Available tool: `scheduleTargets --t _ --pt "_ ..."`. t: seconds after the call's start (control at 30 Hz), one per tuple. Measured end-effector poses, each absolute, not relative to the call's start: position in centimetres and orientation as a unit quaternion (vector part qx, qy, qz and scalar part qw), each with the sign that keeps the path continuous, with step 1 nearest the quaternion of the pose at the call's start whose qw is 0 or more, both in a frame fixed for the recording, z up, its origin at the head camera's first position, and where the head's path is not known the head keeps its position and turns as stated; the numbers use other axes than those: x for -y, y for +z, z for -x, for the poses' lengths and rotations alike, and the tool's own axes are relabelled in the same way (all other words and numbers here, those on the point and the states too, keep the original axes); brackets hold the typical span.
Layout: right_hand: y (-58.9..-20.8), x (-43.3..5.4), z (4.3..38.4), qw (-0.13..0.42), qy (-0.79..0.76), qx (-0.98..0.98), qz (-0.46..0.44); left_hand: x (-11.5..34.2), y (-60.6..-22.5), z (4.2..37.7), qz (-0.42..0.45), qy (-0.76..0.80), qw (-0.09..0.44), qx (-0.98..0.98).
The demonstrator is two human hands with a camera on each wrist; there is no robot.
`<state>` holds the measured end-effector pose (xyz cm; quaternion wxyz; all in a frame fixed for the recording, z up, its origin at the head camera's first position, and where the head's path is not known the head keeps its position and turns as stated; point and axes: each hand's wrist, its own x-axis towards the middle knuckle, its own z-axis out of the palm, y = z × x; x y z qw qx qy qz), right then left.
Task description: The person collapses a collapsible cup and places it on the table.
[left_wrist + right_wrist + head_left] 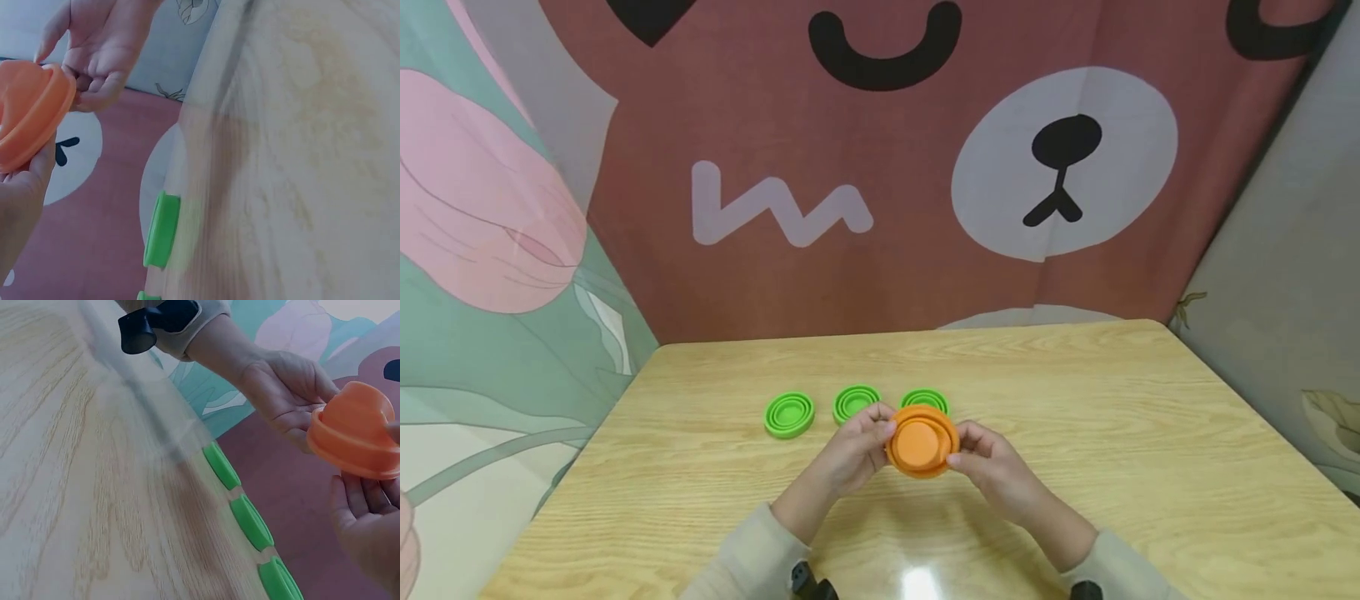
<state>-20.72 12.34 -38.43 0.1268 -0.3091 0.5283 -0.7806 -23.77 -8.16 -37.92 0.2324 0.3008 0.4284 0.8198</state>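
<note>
An orange collapsible cup (917, 443) is held up above the table between both hands, its flat round bottom facing the head camera. My left hand (853, 450) pinches its left rim with the thumb in front. On the opposite rim, the thumb and fingers of my right hand (997, 471) grip it. Seen from the right wrist, the orange cup (350, 440) is partly pushed out, with a raised stepped centre. Behind the hands three flattened green collapsible cups stand in a row: a left one (789, 415), a middle one (853, 401) and a right one (924, 396), the last partly covered.
The light wood table (1120, 450) extends to both sides of the hands. A brown curtain with a bear face (850, 283) hangs behind its far edge. Patterned cloths hang at the left and right. A black wrist strap piece (811, 581) shows at the left sleeve.
</note>
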Motion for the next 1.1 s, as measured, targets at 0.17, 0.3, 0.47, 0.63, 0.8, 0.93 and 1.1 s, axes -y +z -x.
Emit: scheduleTargets --t 0.17,0.3,0.47,0.63,0.8,0.93,1.1 --pt "-38.35 -12.50 20.77 0.131 -0.783 -0.529 0.299 8.25 -38.04 23.96 -0.309 0.817 0.251 -0.416" --pt "-38.41 -12.53 20.92 0.128 -0.792 -0.521 0.292 8.37 -37.99 24.01 -0.326 0.809 0.269 -0.407" --pt "-38.50 -12.45 21.09 0.154 -0.804 -0.476 0.322 8.45 -37.69 23.98 -0.327 0.809 0.281 -0.400" --pt "-38.51 -12.24 21.15 0.188 -0.807 -0.452 0.330 8.47 -37.48 23.78 -0.308 0.807 0.294 -0.410" --pt "-38.37 -12.16 21.05 0.192 -0.813 -0.448 0.318 8.33 -37.63 23.61 -0.292 0.810 0.289 -0.419" --pt "-38.27 -12.24 20.96 0.193 -0.814 -0.445 0.320 8.22 -37.89 23.57 -0.288 0.820 0.270 -0.415" --pt "-38.33 -12.41 20.93 0.184 -0.810 -0.459 0.315 8.31 -38.03 23.59 -0.283 0.819 0.260 -0.427"
